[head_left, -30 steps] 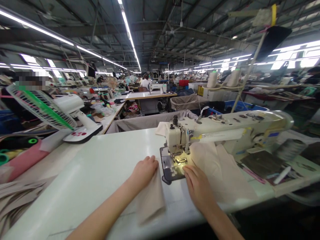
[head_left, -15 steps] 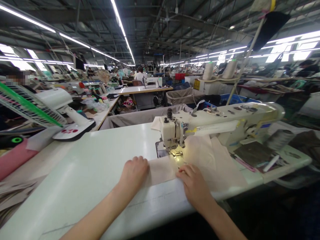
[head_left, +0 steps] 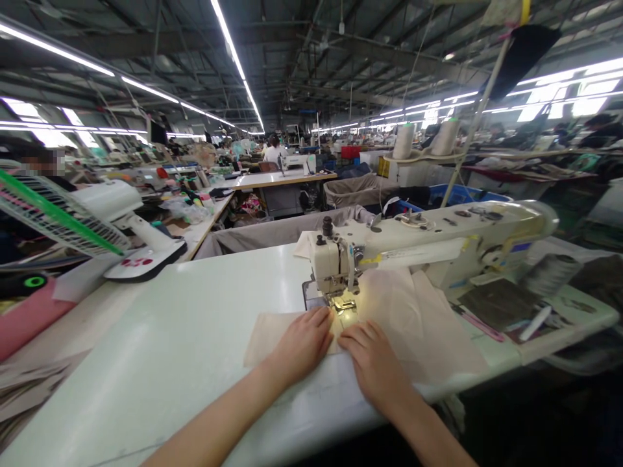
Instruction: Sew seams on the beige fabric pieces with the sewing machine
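Observation:
A pale beige piece of fabric [head_left: 267, 334] lies on the sewing table, running under both hands to the lit presser foot [head_left: 344, 306] of a white sewing machine [head_left: 418, 237]. My left hand [head_left: 304, 342] rests on this fabric just left of the foot, fingers closed together with their tips on the cloth and the thumb hidden. Close in front of the foot, my right hand [head_left: 372, 360] pinches the fabric's near edge with bent fingers. A wider spread of the beige cloth [head_left: 413, 324] lies right of the needle, beneath the machine arm.
A white fan with a green-edged cage [head_left: 109, 201] stands at the left. On the right are a grey thread cone [head_left: 552, 275], dark cloth scraps [head_left: 501, 301] and a pink-handled tool [head_left: 479, 324]. Behind the table hangs a grey cloth bin [head_left: 287, 230].
My left hand has slid right along the fabric to beside the presser foot, uncovering the fabric's left end. My right hand has stayed nearly in place. The view has shifted slightly.

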`<state>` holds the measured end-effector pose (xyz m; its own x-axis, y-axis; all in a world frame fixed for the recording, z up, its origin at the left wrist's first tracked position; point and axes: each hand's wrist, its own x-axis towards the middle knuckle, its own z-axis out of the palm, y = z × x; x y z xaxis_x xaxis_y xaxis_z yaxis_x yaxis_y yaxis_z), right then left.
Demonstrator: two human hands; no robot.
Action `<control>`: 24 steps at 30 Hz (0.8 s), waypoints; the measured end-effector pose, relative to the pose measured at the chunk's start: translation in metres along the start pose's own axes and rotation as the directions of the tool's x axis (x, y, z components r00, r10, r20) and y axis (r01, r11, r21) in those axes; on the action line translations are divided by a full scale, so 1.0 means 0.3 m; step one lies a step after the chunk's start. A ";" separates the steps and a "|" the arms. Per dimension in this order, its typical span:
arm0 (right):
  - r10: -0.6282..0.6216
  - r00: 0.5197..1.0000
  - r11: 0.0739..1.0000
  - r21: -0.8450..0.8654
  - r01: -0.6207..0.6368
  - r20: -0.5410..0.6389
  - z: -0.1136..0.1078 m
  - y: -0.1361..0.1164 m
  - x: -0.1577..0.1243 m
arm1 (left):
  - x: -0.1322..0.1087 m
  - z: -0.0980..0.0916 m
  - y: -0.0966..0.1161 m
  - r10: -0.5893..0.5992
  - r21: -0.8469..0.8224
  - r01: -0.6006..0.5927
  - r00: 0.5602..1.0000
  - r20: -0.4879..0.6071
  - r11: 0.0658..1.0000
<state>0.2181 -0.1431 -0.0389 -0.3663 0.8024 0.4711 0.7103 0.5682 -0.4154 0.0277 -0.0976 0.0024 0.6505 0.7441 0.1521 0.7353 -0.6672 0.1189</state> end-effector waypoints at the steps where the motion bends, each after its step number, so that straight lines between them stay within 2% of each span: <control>1: 0.002 1.000 1.000 0.001 -0.002 -0.002 0.002 0.002 0.006 | 0.003 -0.002 -0.004 -0.005 -0.005 0.005 1.000 0.000 1.000; 11: 0.015 1.000 1.000 0.024 -0.014 -0.014 0.012 0.010 0.018 | 0.013 -0.002 -0.021 -0.013 -0.034 0.013 1.000 -0.001 0.999; 17: 0.034 0.999 0.999 0.020 -0.034 -0.002 0.008 0.007 0.010 | 0.010 0.007 -0.030 0.030 -0.057 -0.032 0.999 -0.034 0.998; 24: 0.041 0.999 0.999 -0.012 -0.040 0.027 0.000 0.001 0.020 | 0.011 0.004 -0.033 0.036 0.001 -0.036 0.999 -0.037 0.999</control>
<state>0.2162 -0.1382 -0.0362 -0.3534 0.8295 0.4325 0.7318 0.5331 -0.4246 0.0229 -0.0884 0.0004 0.6689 0.7180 0.1923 0.7119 -0.6933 0.1123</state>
